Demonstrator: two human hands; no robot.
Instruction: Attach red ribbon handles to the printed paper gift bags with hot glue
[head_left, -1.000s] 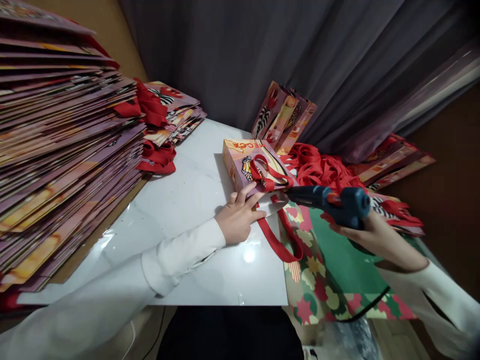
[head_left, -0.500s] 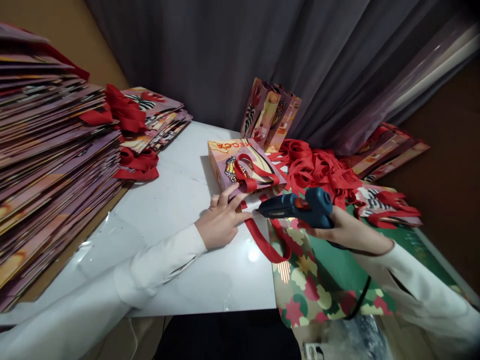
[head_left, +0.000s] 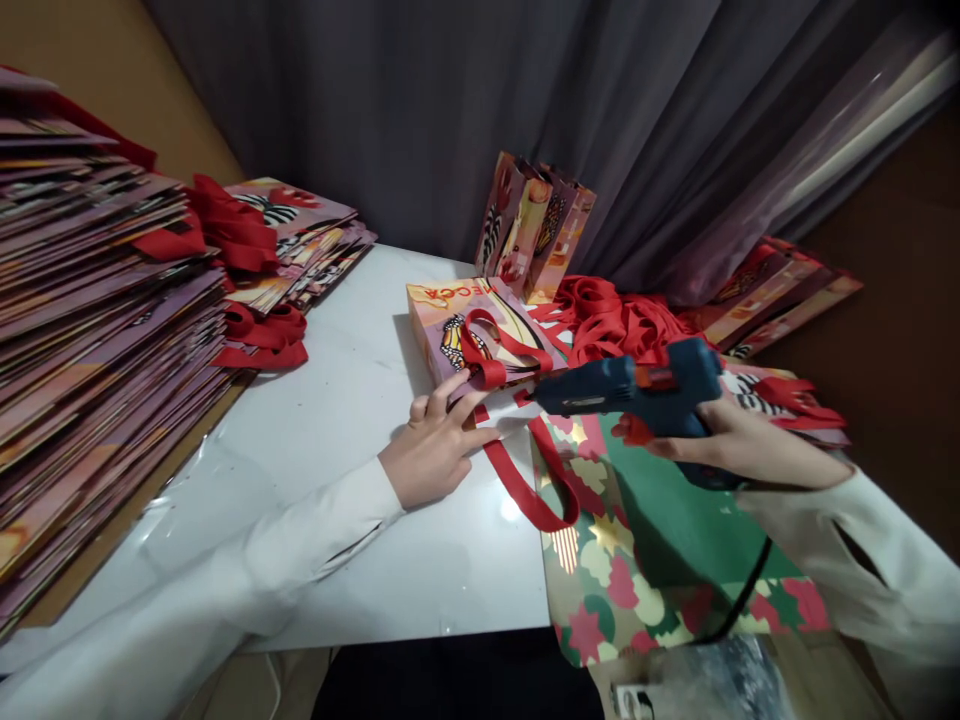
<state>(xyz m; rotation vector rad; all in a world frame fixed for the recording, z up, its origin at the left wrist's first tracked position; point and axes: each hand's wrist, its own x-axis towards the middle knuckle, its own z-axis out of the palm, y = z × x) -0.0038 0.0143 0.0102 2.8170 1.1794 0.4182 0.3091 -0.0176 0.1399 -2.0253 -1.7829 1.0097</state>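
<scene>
A patterned paper gift bag [head_left: 433, 308] lies flat on the white table, its open end toward me and a red ribbon handle [head_left: 491, 374] looped over its top face. My left hand [head_left: 431, 455] rests at that end with fingers spread, pressing on the bag's edge and a white flap [head_left: 510, 420]. From the flap a second red ribbon loop [head_left: 525, 495] hangs toward me. My right hand [head_left: 757, 440] grips a dark blue glue gun [head_left: 630, 385], finger at its orange trigger. The nozzle points left, close to the flap's right part; whether it touches is unclear.
A tall stack of flat bags [head_left: 97, 350] fills the left side. Red ribbons [head_left: 630, 320] lie heaped behind the glue gun. Bags [head_left: 529, 225] stand against the grey curtain [head_left: 337, 110]. A green patterned bag [head_left: 660, 540] covers the table's right part, with a black cord across it.
My right hand with the glue gun has moved right and slightly up, drawing the nozzle away from my left fingertips. The left hand stays on the bag; the whole view has shifted slightly.
</scene>
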